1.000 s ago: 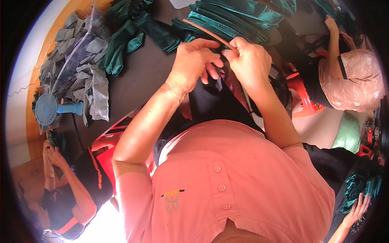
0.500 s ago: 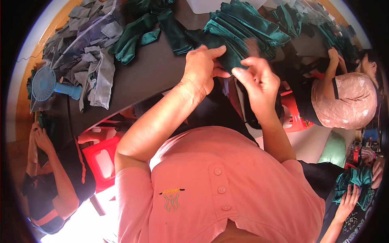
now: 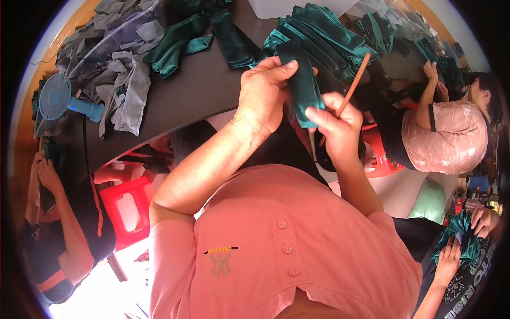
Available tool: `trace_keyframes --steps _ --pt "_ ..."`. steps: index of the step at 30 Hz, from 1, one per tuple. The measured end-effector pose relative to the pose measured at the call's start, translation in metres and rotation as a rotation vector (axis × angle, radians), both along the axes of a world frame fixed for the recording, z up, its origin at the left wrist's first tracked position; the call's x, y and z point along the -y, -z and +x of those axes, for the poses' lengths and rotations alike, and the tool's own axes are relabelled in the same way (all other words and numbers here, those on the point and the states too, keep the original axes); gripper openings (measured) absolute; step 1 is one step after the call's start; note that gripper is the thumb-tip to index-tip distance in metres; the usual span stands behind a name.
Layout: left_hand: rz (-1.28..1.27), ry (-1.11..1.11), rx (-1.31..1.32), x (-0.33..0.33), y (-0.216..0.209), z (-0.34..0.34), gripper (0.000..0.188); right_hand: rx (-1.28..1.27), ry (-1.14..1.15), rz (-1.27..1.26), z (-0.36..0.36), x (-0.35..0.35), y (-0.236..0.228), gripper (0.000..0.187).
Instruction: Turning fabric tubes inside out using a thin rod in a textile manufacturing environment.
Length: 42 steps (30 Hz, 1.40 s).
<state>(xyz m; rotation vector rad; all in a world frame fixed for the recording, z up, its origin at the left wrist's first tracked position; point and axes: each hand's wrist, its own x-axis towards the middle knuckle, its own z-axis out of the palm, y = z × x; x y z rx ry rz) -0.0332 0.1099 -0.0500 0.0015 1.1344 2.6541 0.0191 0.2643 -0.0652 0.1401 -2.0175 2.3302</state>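
Note:
Between my hands a dark green velvet strip (image 3: 304,87) is stretched, its near end hanging down over the table's front edge. My left hand (image 3: 264,94) is closed on the strip's left side, thumb on top. My right hand (image 3: 340,125) pinches the lower end between thumb and finger. A thin wooden stick (image 3: 355,80) also runs through the right hand's grip, slanting up to the right. Just beyond lies a fanned pile of green velvet strips (image 3: 329,40). Another green velvet piece (image 3: 234,42) rests left of the pile.
Grey fabric pieces (image 3: 130,101) and a small blue fan (image 3: 56,98) are on the dark table (image 3: 196,85) at left. A white bin (image 3: 303,7) stands at the far side. Co-workers sit at left and right, near red stools (image 3: 127,212).
The wooden stick, blurred or hidden before, now shows clearly in my right hand. The velvet strip now stands stretched out between my hands, and my right hand sits slightly lower.

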Motion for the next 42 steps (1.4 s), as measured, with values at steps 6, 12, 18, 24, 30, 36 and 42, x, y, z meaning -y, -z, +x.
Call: trace_keyframes --steps 6,12,18,24,30,36,42 --pt "0.11 -0.062 -0.154 0.012 -0.016 -0.001 0.026 0.108 -0.106 -0.071 0.015 0.002 0.026 0.013" --pt "0.131 -0.112 -0.151 0.016 -0.026 0.009 0.019 0.158 -0.141 -0.063 0.015 0.007 0.027 0.013" --pt "0.136 -0.2 -0.244 0.019 -0.028 0.02 0.016 0.025 -0.098 -0.037 0.012 0.011 0.016 0.014" --pt "0.069 -0.235 -0.327 0.019 -0.024 0.026 0.017 -0.58 0.096 0.217 -0.013 0.0 -0.017 0.028" --pt "-0.02 -0.281 -0.417 0.019 -0.022 0.035 0.017 -0.672 -0.086 0.057 -0.029 0.02 -0.043 0.033" --pt "-0.137 -0.352 -0.621 0.028 -0.019 0.037 0.02 -0.816 -0.131 0.176 -0.034 0.028 -0.053 0.023" --pt "-0.127 -0.38 -0.649 0.035 -0.016 0.037 0.02 -0.83 -0.146 0.176 -0.035 0.036 -0.053 0.019"
